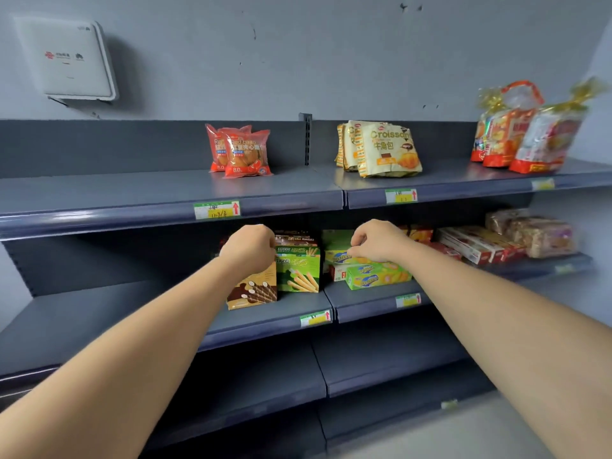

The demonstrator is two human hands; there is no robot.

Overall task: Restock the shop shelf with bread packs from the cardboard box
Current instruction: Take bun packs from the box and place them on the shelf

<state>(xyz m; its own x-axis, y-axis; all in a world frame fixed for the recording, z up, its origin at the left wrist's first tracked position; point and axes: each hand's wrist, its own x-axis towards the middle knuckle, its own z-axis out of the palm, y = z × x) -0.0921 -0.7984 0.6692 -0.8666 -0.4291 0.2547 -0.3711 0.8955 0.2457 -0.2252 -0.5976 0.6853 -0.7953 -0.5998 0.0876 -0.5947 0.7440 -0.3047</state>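
- Left hand curled over a brown wafer-roll box, partly hiding it (grip unclear).
- Right hand pinching a green biscuit pack.
- Two red-bean bread packs on the top shelf.

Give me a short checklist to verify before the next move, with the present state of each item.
1. Top shelf has bare room left of the red bean bread packs: ok.
2. Croissant packs stand upright: ok.
3. Cardboard box in view: not ok, not visible.
4. Left hand free of a bread pack: cannot tell, it is curled at the brown wafer box.
5. Right hand free: cannot tell, its fingers touch the green and yellow boxes.
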